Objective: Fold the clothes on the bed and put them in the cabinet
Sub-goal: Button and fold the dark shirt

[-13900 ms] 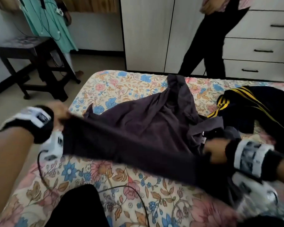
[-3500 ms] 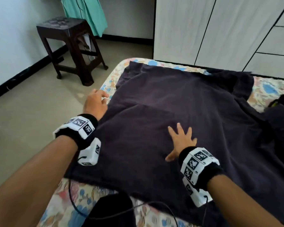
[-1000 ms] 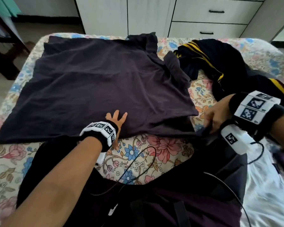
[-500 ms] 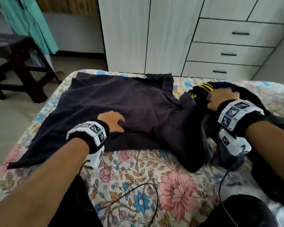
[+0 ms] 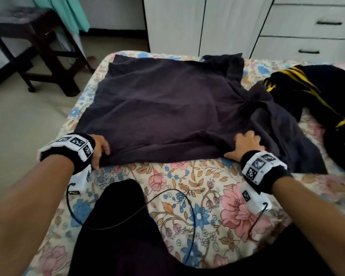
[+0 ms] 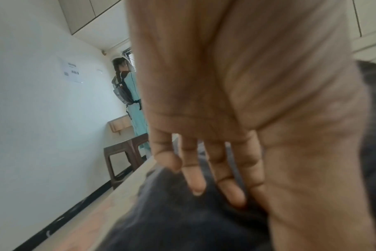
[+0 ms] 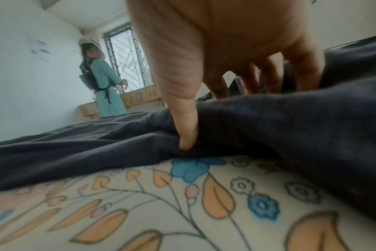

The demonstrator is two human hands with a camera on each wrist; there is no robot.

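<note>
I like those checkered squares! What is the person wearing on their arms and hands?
Both forearms are bare, with no sleeves or gloves. The left hand and the right hand each have a black wristband carrying white blocks printed with black square codes. A white camera box hangs under each wrist, and a thin black cable trails from it.

left hand (image 5: pixel 100 149) grips dark shirt (image 5: pixel 163 114) near hem corner | right hand (image 5: pixel 245 145) grips hem – shirt spread flat on floral bed (image 5: pixel 187 196) | black-yellow garment (image 5: pixel 317 92) beside
</note>
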